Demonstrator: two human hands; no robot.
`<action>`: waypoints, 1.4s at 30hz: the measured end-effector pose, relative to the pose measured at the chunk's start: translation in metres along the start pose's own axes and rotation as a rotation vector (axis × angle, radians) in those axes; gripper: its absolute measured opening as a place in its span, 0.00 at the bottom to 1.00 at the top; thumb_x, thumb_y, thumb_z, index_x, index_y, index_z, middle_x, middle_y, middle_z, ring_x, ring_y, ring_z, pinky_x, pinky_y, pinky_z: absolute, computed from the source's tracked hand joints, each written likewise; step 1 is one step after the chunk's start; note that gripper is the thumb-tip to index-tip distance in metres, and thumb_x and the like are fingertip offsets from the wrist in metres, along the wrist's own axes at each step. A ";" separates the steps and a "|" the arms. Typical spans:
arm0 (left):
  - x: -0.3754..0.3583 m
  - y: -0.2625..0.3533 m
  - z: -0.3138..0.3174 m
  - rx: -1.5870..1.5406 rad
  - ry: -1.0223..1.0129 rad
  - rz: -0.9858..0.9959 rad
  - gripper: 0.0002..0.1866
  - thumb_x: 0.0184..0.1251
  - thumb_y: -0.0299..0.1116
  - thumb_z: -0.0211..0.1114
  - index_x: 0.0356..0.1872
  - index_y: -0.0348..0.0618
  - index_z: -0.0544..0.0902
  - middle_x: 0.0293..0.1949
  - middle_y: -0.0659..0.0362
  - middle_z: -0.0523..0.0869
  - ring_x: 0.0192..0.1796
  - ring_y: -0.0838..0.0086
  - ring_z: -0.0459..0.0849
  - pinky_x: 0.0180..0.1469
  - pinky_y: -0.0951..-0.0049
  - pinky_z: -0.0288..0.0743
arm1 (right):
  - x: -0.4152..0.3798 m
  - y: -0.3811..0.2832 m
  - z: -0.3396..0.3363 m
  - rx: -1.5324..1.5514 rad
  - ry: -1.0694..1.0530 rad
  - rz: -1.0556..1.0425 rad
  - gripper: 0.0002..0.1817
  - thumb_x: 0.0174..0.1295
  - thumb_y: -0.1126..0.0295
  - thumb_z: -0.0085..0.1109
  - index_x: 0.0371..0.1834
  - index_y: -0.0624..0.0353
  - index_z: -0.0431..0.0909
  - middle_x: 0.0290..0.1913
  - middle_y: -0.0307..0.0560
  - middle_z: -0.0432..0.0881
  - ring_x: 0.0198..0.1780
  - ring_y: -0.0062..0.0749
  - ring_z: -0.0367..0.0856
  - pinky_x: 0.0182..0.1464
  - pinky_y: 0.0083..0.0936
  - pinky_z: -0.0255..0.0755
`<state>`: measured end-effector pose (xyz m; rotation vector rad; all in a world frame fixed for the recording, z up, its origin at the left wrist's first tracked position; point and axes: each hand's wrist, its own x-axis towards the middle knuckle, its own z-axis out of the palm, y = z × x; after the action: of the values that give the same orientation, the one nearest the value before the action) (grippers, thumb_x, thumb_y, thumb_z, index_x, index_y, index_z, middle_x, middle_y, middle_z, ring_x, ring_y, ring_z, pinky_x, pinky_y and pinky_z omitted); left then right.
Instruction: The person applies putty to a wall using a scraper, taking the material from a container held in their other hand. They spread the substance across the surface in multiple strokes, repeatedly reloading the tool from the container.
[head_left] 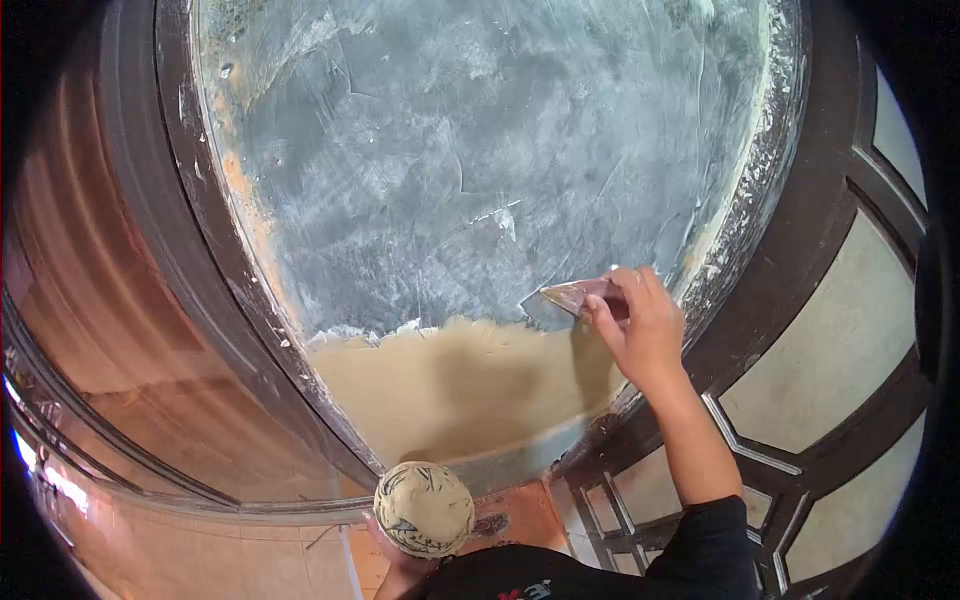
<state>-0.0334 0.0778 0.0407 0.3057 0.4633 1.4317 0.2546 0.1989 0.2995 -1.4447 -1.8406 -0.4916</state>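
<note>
My right hand (648, 325) is closed around a putty knife (568, 297), its blade angled to the left against the grey wall (440, 200). Just below the blade lies a band of smooth beige putty (400, 385) with a ragged upper edge. Low in the view, my left hand (388, 548) supports a round container heaped with beige putty (428, 505), which hides most of its fingers. Dark streaks mark the putty's surface.
Dark frames border the wall on both sides, the right one (735, 240) spattered white. Reddish-brown glossy panels (110, 330) stand at left. To the right is dark latticework with pale panels (825, 320). Tiled floor (240, 560) shows at lower left.
</note>
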 end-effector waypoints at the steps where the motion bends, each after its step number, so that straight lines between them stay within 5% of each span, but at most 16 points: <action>1: -0.001 -0.002 0.000 0.000 0.005 0.001 0.47 0.60 0.77 0.28 0.70 0.53 0.65 0.68 0.54 0.68 0.68 0.52 0.67 0.68 0.44 0.62 | -0.005 0.000 0.000 0.017 0.036 0.008 0.13 0.58 0.62 0.60 0.46 0.47 0.77 0.36 0.48 0.75 0.40 0.47 0.78 0.37 0.41 0.74; 5: -0.003 -0.003 0.013 0.077 -0.014 -0.009 0.49 0.59 0.79 0.28 0.70 0.53 0.64 0.68 0.53 0.67 0.68 0.50 0.67 0.68 0.44 0.60 | -0.010 0.004 0.020 -0.104 -0.074 -0.205 0.13 0.56 0.61 0.64 0.43 0.51 0.77 0.33 0.47 0.76 0.36 0.45 0.79 0.35 0.41 0.72; 7: -0.005 -0.003 0.018 -0.086 0.029 -0.054 0.48 0.62 0.76 0.25 0.70 0.49 0.64 0.66 0.52 0.70 0.67 0.52 0.69 0.68 0.47 0.63 | 0.006 0.003 -0.001 -0.072 0.081 -0.035 0.12 0.58 0.61 0.63 0.42 0.50 0.76 0.34 0.44 0.75 0.35 0.44 0.79 0.30 0.41 0.72; 10: -0.004 -0.008 0.014 -0.067 0.035 -0.031 0.47 0.63 0.74 0.24 0.70 0.50 0.63 0.67 0.52 0.69 0.68 0.53 0.68 0.69 0.48 0.62 | 0.003 -0.005 0.000 -0.072 0.147 -0.071 0.11 0.57 0.62 0.63 0.42 0.46 0.76 0.34 0.42 0.75 0.35 0.40 0.79 0.28 0.39 0.73; 12: -0.006 -0.005 0.023 -0.036 0.000 -0.015 0.46 0.65 0.72 0.23 0.70 0.49 0.63 0.68 0.53 0.68 0.69 0.53 0.67 0.70 0.48 0.61 | -0.012 -0.022 0.024 -0.186 -0.183 -0.387 0.12 0.54 0.63 0.64 0.42 0.42 0.77 0.32 0.40 0.74 0.35 0.36 0.79 0.27 0.36 0.74; 19: -0.014 -0.003 0.023 -0.006 -0.028 -0.028 0.47 0.64 0.74 0.21 0.72 0.51 0.60 0.70 0.52 0.65 0.71 0.51 0.64 0.71 0.46 0.57 | 0.038 -0.059 -0.013 -0.077 0.088 -0.353 0.10 0.52 0.63 0.60 0.39 0.39 0.77 0.30 0.36 0.72 0.33 0.31 0.79 0.22 0.31 0.74; 23: -0.015 -0.003 0.009 -0.074 -0.008 -0.030 0.48 0.63 0.74 0.20 0.72 0.51 0.60 0.70 0.52 0.65 0.71 0.51 0.63 0.72 0.46 0.56 | 0.003 -0.073 0.042 -0.285 -0.053 -0.668 0.09 0.52 0.64 0.60 0.38 0.38 0.77 0.27 0.34 0.71 0.30 0.30 0.78 0.20 0.28 0.71; 25: -0.014 -0.002 -0.001 -0.021 0.003 0.022 0.48 0.63 0.74 0.20 0.72 0.51 0.60 0.70 0.52 0.65 0.71 0.51 0.63 0.71 0.46 0.56 | 0.025 -0.067 0.033 -0.213 -0.058 -0.652 0.09 0.52 0.66 0.60 0.37 0.38 0.77 0.27 0.34 0.71 0.29 0.30 0.78 0.18 0.29 0.69; 27: -0.019 0.006 0.008 -0.015 0.004 0.015 0.48 0.63 0.74 0.21 0.72 0.51 0.60 0.70 0.52 0.65 0.71 0.51 0.63 0.71 0.46 0.56 | 0.049 -0.076 0.001 -0.029 0.182 -0.403 0.10 0.52 0.67 0.59 0.37 0.36 0.77 0.27 0.33 0.71 0.29 0.29 0.78 0.15 0.28 0.68; 29: -0.022 0.008 0.009 -0.006 0.005 0.006 0.47 0.63 0.74 0.21 0.72 0.51 0.60 0.70 0.52 0.65 0.71 0.51 0.63 0.71 0.45 0.56 | 0.043 -0.080 0.009 0.007 0.250 -0.395 0.11 0.51 0.68 0.60 0.38 0.37 0.77 0.27 0.33 0.72 0.30 0.29 0.78 0.15 0.30 0.68; 32: -0.022 0.011 0.004 -0.035 0.052 -0.024 0.47 0.63 0.74 0.22 0.72 0.53 0.60 0.71 0.52 0.64 0.71 0.51 0.63 0.71 0.45 0.56 | 0.008 -0.095 0.047 -0.186 -0.068 -0.650 0.12 0.52 0.69 0.60 0.40 0.41 0.77 0.28 0.36 0.72 0.30 0.33 0.78 0.20 0.32 0.73; 36: -0.024 0.022 0.009 0.032 0.045 0.008 0.48 0.62 0.75 0.22 0.72 0.52 0.61 0.71 0.53 0.65 0.71 0.50 0.63 0.71 0.45 0.56 | 0.050 -0.093 0.004 -0.068 0.143 -0.361 0.10 0.54 0.66 0.61 0.40 0.40 0.78 0.29 0.37 0.73 0.31 0.33 0.79 0.19 0.32 0.71; 37: -0.026 0.024 0.009 -0.020 0.036 -0.023 0.48 0.62 0.75 0.22 0.72 0.52 0.61 0.70 0.53 0.65 0.71 0.50 0.63 0.71 0.45 0.56 | 0.052 -0.092 0.000 -0.020 0.229 -0.346 0.12 0.51 0.67 0.65 0.40 0.45 0.78 0.30 0.38 0.76 0.29 0.37 0.78 0.26 0.33 0.73; 40: -0.024 0.025 0.006 0.047 0.009 -0.004 0.48 0.62 0.75 0.21 0.72 0.52 0.61 0.70 0.54 0.66 0.70 0.51 0.64 0.71 0.45 0.57 | 0.018 -0.103 0.032 -0.119 -0.080 -0.526 0.12 0.55 0.63 0.63 0.42 0.46 0.77 0.30 0.39 0.74 0.31 0.40 0.78 0.27 0.35 0.74; 42: -0.024 0.024 -0.004 0.031 0.044 -0.011 0.48 0.61 0.75 0.22 0.71 0.53 0.62 0.70 0.54 0.66 0.70 0.51 0.64 0.71 0.45 0.57 | 0.028 -0.102 0.028 -0.100 -0.083 -0.441 0.12 0.55 0.64 0.62 0.43 0.43 0.77 0.32 0.39 0.74 0.33 0.39 0.79 0.27 0.37 0.74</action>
<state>-0.0585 0.0567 0.0516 0.2964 0.5228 1.4242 0.1468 0.2064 0.3162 -1.1301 -2.2394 -0.7561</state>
